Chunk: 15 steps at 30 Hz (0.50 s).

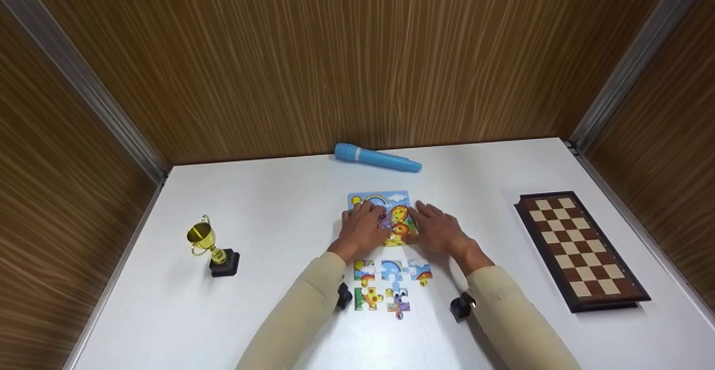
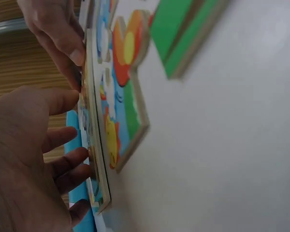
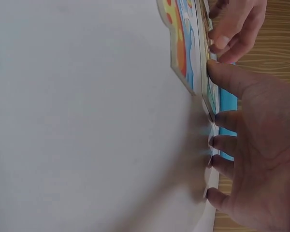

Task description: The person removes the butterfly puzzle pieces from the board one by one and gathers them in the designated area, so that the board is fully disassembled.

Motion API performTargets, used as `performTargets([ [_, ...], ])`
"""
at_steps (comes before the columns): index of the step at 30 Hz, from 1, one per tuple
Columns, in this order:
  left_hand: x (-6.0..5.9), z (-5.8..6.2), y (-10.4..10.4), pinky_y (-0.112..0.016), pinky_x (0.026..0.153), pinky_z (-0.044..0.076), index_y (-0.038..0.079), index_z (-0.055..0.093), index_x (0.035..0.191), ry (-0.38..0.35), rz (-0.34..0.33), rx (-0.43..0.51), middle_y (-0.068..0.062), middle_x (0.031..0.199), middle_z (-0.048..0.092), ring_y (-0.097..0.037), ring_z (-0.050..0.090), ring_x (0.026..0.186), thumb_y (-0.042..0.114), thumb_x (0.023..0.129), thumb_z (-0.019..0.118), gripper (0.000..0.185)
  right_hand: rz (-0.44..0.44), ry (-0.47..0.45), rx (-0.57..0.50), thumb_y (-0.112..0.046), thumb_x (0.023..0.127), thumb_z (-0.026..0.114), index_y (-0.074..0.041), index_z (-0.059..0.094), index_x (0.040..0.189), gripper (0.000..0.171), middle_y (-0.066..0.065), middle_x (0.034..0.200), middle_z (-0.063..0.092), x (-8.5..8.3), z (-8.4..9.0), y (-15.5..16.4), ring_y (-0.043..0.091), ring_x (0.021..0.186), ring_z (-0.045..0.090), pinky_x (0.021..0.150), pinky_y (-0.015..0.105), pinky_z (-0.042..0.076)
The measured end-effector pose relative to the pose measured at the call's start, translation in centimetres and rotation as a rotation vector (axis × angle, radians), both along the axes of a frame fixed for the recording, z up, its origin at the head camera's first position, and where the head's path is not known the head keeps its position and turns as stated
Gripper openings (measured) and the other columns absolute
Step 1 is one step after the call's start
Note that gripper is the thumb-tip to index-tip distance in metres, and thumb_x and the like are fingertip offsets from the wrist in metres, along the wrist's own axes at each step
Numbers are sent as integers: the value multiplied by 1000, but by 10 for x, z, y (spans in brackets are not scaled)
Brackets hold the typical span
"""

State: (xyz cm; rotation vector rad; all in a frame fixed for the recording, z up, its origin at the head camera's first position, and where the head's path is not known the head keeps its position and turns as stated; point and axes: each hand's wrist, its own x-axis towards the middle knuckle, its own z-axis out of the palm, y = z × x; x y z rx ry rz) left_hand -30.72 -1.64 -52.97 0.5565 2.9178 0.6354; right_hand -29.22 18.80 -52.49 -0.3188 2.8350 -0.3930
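Observation:
A thin picture puzzle board [image 1: 397,197], with a rainbow, sun and animals on it, lies flat on the white table. Over its left part is my left hand [image 1: 360,230], fingers spread and fingertips down on the picture, covering some of it. My right hand [image 1: 438,231] rests along the board's right edge, thumb at the lower corner and the other fingers stretched out past the edge. In the left wrist view, the left fingers [image 2: 67,166] are loosely bent at the board's surface. Just in front lie several loose jigsaw pieces [image 1: 392,270] in two rows.
Behind the board, a blue toy microphone [image 1: 380,159] lies near the wood-grain back wall [image 1: 357,57]. A gold trophy cup [image 1: 202,236] on a black base stands at the left. To the right is a brown and cream chessboard [image 1: 581,250] with a dark frame.

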Motion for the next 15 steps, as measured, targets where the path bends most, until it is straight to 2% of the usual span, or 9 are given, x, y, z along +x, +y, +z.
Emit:
performTargets([
  [7,-9,-2,5,-52,100,27,28,47,143,-46,19,-59,-4,131,44,-22,36,122,47,93,57,54,-5,-24,-7,-55,92,54,-18,24,154,78,11,163,14,1,2,-1,36,150,12,115,60,16],
  [15,-18,3,10,-58,105,26,26,48,143,-93,11,-68,-6,138,42,-25,35,127,49,91,59,58,3,-16,-11,-55,91,54,-19,25,154,78,11,163,14,1,2,0,37,149,13,114,62,16],
])
